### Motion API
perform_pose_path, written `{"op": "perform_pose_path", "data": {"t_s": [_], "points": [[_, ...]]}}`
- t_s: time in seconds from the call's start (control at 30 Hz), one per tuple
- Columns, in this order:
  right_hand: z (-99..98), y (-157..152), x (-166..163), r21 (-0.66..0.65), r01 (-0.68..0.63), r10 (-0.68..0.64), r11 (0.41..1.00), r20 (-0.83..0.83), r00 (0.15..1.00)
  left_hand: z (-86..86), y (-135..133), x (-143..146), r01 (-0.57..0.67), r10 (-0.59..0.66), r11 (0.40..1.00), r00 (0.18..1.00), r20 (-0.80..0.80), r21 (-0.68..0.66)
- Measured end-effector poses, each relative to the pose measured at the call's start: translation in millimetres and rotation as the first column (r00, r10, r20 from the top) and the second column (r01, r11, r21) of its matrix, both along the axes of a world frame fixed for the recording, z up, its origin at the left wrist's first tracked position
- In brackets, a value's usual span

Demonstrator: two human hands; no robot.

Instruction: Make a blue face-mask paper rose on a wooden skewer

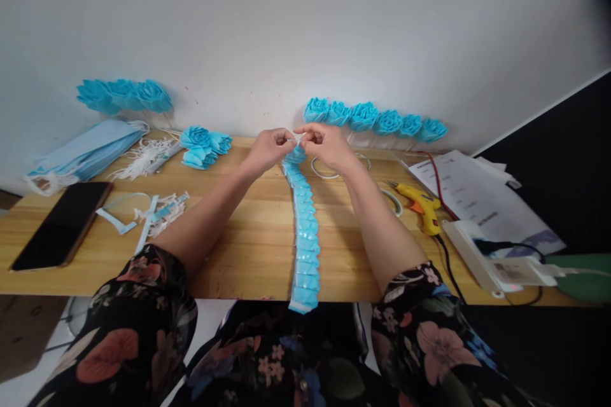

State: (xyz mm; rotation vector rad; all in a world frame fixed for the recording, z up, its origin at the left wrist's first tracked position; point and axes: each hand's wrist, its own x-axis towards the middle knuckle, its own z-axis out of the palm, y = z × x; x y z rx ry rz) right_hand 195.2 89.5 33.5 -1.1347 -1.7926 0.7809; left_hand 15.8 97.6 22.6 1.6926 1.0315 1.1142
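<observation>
A long pleated strip of light blue mask-like material [306, 222] runs down the middle of the table, its near end hanging slightly over the front edge. At its far end, my left hand [272, 149] pinches the rolled or bunched tip with thumb and fingers. My right hand [327, 145] is closed at the same tip from the other side, its index finger and thumb bent toward the left fingertips. The exact grip between the fingertips is partly hidden. Shiny patches show along the folds.
Blue flowers on stems [363, 116] lean on the wall, with more flowers [203, 145] lying left. Blue masks [90, 146], white straps [143, 158], strap scraps [165, 213] and a phone [62, 226] lie left. Rightward are a yellow glue gun [422, 206], power strip [477, 261] and papers [482, 194].
</observation>
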Motion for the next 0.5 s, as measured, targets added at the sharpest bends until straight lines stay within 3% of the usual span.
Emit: {"op": "perform_pose_path", "data": {"t_s": [0.33, 0.5], "points": [[3.0, -0.6, 7.0, -0.048, 0.012, -0.012, 0.999, -0.016, 1.000, -1.5, -0.6, -1.9, 0.023, -0.021, 0.999, 0.998, 0.056, -0.034], [3.3, -1.5, 8.4, -0.010, 0.000, 0.000, 1.000, 0.020, 1.000, -1.7, 0.4, -1.8, 0.004, -0.003, 1.000, 0.999, 0.037, -0.018]]}}
